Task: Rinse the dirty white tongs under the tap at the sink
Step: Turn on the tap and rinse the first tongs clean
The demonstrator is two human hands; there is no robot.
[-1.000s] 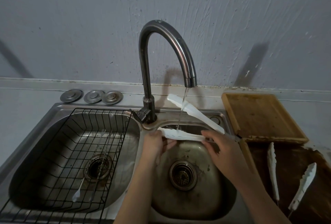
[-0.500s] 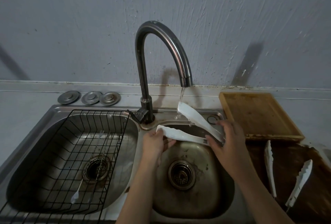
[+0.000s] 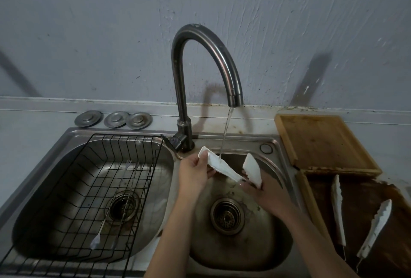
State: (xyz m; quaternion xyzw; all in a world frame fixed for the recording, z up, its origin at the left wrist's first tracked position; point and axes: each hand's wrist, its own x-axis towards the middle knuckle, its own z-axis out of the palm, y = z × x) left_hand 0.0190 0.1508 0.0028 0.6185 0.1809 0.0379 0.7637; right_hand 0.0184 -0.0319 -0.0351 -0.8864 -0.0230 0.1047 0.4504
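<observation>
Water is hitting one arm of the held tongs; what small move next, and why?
Probably shift the tongs left so the stream hits the other arm by the right hand; it sits outside the water, while the left hand steadies the wet arm.

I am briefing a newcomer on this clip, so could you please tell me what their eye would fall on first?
First, the tall curved tap at centre, its stream landing on the white tongs held open over the right basin. The left hand pinches one arm's tip, and the right hand holds the hinge end. A second pair of tongs lies on the dark tray at right.
</observation>
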